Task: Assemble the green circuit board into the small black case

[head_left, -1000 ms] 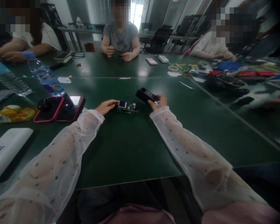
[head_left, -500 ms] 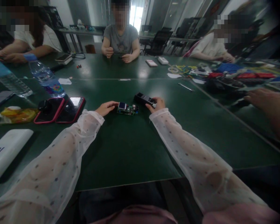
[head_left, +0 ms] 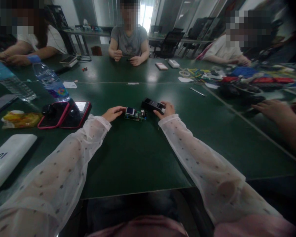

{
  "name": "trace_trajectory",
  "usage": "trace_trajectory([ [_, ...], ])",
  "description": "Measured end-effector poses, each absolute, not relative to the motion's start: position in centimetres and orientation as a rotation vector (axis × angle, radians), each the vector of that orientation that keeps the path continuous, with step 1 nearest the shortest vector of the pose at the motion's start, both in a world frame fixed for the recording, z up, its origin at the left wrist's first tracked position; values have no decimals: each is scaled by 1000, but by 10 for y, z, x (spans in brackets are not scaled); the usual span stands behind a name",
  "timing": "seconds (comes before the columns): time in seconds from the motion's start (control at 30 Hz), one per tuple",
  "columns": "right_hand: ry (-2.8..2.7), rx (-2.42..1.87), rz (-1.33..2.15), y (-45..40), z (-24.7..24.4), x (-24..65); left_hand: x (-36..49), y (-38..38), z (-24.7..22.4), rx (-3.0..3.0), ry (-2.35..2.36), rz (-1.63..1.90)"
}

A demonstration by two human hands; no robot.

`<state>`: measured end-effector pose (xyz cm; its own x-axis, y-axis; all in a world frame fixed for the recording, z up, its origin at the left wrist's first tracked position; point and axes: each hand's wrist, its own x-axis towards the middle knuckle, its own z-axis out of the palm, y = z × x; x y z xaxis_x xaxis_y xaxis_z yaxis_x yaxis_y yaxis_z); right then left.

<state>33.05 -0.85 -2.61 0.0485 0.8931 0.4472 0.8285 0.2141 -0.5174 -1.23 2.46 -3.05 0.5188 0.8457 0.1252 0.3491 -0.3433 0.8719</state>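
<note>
The circuit board [head_left: 135,114] lies crosswise on the table [head_left: 138,164], the left hand [head_left: 113,113], fingers together, whether pinching I can't tell, at its left end, the right hand [head_left: 165,111] pinching the slanted black case [head_left: 150,104] just off its right.

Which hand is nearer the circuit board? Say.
Left: the left hand is at the left end of the circuit board; the right hand is past the board's right end, gripping the black case.
</note>
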Motion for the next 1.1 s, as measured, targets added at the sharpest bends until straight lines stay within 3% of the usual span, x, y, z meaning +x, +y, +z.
trace_trajectory([
  [0.5, -1733, -1095, 371, -40, -14, 285, -14, 23, -29, 1943, 984, 728],
  [1.1, -2130, -1212, 456, -35, -30, 283, -10, 23, -28, 1989, 1124, 734],
])
